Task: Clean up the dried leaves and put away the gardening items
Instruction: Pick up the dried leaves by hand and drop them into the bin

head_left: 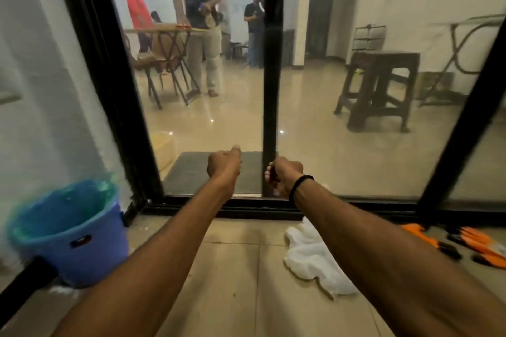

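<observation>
Gardening gloves [471, 243], orange, lie on the floor [241, 268] beside the glass door [271, 76], not yet put away. Left hand [224, 165] curled, apparently empty. Right hand [286, 175] grips a small dark-red object [273, 174] at the door frame, probably while sliding the door.

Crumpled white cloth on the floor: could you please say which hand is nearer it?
Right. The right hand, gripping a small dark red object, is above and beyond the crumpled white cloth; the left hand is further left.
</observation>
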### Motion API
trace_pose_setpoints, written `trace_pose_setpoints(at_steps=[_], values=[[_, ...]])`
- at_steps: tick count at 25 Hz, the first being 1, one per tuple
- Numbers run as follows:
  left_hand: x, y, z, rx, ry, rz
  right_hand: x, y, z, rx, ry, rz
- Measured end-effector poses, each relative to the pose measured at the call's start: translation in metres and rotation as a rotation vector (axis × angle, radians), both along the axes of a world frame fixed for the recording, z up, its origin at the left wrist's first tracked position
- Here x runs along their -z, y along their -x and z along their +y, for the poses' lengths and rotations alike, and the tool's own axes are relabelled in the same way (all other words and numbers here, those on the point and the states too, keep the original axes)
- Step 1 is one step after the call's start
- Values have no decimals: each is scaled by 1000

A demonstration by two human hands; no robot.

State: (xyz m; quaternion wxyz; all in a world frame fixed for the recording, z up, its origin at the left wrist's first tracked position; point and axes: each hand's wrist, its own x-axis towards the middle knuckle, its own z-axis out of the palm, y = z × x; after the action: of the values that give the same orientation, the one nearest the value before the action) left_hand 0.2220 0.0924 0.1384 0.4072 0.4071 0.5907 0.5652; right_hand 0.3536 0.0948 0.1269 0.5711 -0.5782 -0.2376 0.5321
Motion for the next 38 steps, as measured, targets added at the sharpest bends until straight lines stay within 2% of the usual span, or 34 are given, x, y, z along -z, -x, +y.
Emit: trace_pose_setpoints(at_steps=[3, 6, 10, 13, 18, 22, 28, 32, 38], values=[[9, -87, 9, 102, 34, 104, 5, -69, -7, 115, -25, -13], [51, -191, 15, 276, 75, 231, 41, -146, -25, 221, 9, -37], [104, -326, -31, 522, 145, 331, 112, -275, -67, 369, 149, -98], [150, -422, -70, 706, 177, 382, 162, -383, -115, 593, 325, -203], [212, -520, -150, 962, 192, 514, 207, -472, -243, 771, 514, -351], [235, -562, -217, 1090, 220, 587, 235, -514, -331, 890, 609, -384], [248, -609, -311, 1307, 120, 770, 258, -527, -460, 990, 740, -509], [260, -626, -394, 1520, -87, 872, 271, -521, -560, 1053, 829, -571], [278, -623, -519, 1804, -383, 884, 271, -470, -681, 1362, 982, -568]])
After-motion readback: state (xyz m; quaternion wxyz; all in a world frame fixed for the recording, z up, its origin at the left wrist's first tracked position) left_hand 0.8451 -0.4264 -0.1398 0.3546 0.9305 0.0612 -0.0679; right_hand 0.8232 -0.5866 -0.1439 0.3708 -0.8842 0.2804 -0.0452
